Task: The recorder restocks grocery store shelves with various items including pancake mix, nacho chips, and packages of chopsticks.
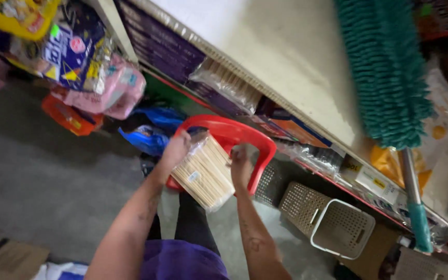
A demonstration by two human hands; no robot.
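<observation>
Both hands, left hand (176, 149) and right hand (241, 167), clamp the stick bundle (204, 172), its long axis running ten-to-four o'clock between them.

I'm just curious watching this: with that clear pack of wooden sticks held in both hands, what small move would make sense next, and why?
Probably lift the pack of wooden sticks toward the shelf. The left hand and right hand grip it from both sides above the red chair, and a similar pack of sticks already lies under the shelf edge.
</observation>
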